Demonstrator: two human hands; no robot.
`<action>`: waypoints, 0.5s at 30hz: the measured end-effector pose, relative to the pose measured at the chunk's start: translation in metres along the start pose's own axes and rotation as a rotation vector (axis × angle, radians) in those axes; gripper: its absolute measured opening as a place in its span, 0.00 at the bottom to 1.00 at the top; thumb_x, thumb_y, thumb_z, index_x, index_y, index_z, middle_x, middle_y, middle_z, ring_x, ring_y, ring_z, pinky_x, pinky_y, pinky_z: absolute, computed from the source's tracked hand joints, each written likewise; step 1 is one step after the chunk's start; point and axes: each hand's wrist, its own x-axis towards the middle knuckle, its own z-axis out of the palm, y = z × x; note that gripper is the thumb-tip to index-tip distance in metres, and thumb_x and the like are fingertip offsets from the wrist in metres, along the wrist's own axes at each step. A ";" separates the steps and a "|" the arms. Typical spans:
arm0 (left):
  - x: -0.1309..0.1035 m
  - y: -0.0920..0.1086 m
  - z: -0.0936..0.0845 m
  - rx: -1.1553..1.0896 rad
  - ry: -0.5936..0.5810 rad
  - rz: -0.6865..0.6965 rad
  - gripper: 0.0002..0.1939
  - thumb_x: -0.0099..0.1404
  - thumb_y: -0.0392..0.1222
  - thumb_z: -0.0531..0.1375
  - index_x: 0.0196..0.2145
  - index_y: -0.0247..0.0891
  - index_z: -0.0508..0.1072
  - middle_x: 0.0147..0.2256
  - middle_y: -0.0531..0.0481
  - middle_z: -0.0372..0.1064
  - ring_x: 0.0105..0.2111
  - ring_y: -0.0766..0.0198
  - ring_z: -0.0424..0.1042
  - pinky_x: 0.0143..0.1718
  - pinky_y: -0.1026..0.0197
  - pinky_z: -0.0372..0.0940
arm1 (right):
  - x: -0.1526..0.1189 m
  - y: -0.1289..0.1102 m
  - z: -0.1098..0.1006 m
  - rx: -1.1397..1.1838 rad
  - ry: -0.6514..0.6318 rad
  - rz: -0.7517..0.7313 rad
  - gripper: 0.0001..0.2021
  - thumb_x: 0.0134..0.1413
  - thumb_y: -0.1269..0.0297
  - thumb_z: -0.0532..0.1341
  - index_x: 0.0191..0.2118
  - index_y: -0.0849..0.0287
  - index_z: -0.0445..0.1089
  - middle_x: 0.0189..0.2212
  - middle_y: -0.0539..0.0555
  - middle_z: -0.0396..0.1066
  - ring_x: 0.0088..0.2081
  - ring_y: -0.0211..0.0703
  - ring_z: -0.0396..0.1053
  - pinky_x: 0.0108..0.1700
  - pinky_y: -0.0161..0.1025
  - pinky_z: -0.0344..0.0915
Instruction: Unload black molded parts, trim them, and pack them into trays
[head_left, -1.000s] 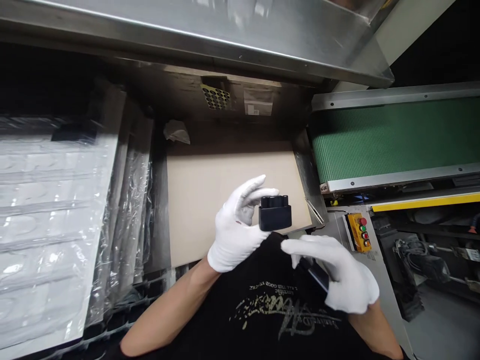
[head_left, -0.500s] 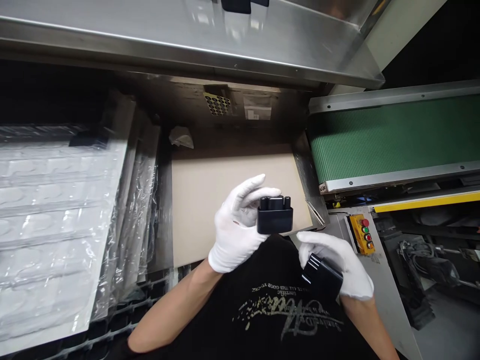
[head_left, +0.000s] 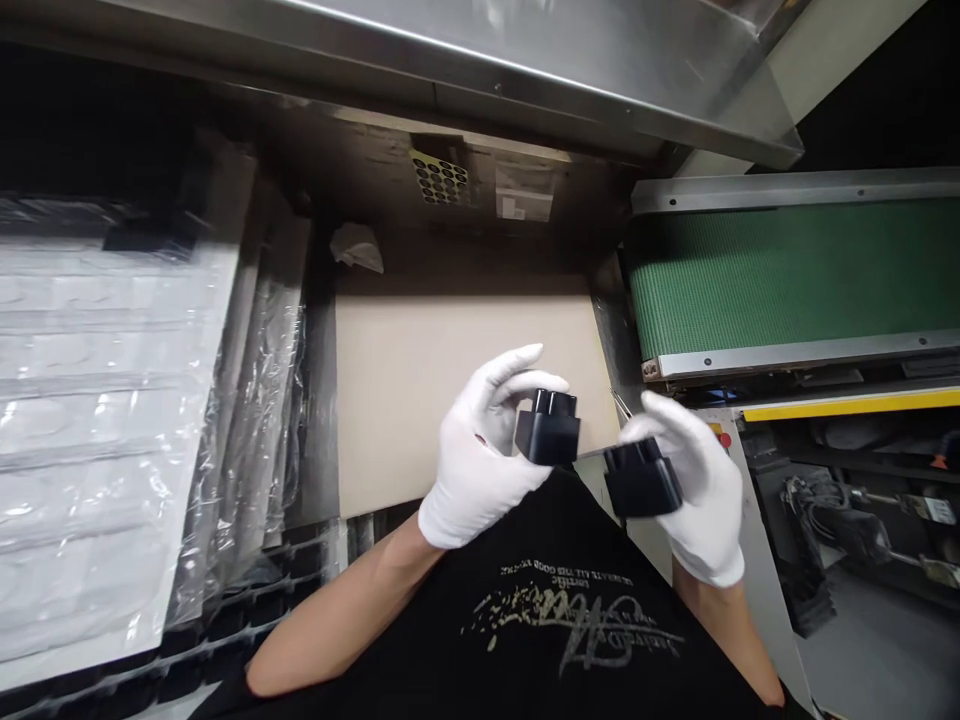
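Observation:
My left hand point(head_left: 487, 450), in a white glove, grips a black plastic part point(head_left: 549, 428) between thumb and fingers, its narrower stepped end up. A small dark mark shows on the glove. To its right, my right hand point(head_left: 694, 480), also gloved in white, holds a second black part point(head_left: 643, 478) of similar shape, slightly tilted. The two parts are close together with a small gap between them. Below and behind both hands lies a beige board point(head_left: 405, 390) on the work surface.
Plastic-wrapped white trays point(head_left: 97, 420) are stacked at the left. A metal shelf point(head_left: 450, 60) crosses the top. On the right is a green conveyor belt point(head_left: 795, 280) with a yellow bar point(head_left: 855, 404) below it. Crumpled white paper point(head_left: 357, 247) lies at the board's back left.
My right hand has risen and turned its black part more upright, level with the other one. The part in my left hand has turned slightly. The camera view has shifted a little.

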 end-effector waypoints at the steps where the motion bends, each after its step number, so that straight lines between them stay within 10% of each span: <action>1: -0.001 -0.001 0.001 0.052 0.006 0.039 0.34 0.58 0.36 0.77 0.60 0.39 0.72 0.45 0.43 0.81 0.46 0.54 0.83 0.52 0.52 0.80 | 0.004 -0.002 0.005 -0.142 0.070 -0.053 0.32 0.58 0.72 0.70 0.67 0.50 0.69 0.43 0.54 0.80 0.42 0.47 0.79 0.47 0.49 0.80; 7: -0.011 -0.013 0.003 0.345 -0.017 0.131 0.33 0.64 0.31 0.70 0.65 0.42 0.68 0.51 0.42 0.80 0.50 0.54 0.82 0.58 0.48 0.78 | 0.027 -0.012 0.027 -0.698 0.084 -0.358 0.34 0.58 0.77 0.64 0.70 0.53 0.64 0.45 0.56 0.81 0.40 0.47 0.80 0.45 0.48 0.81; 15: -0.012 -0.017 -0.007 0.519 -0.024 0.144 0.34 0.60 0.30 0.71 0.63 0.42 0.69 0.52 0.44 0.80 0.51 0.52 0.83 0.57 0.48 0.79 | 0.031 -0.004 0.031 -0.810 0.036 -0.383 0.31 0.61 0.75 0.61 0.69 0.56 0.64 0.46 0.59 0.82 0.40 0.49 0.80 0.42 0.48 0.79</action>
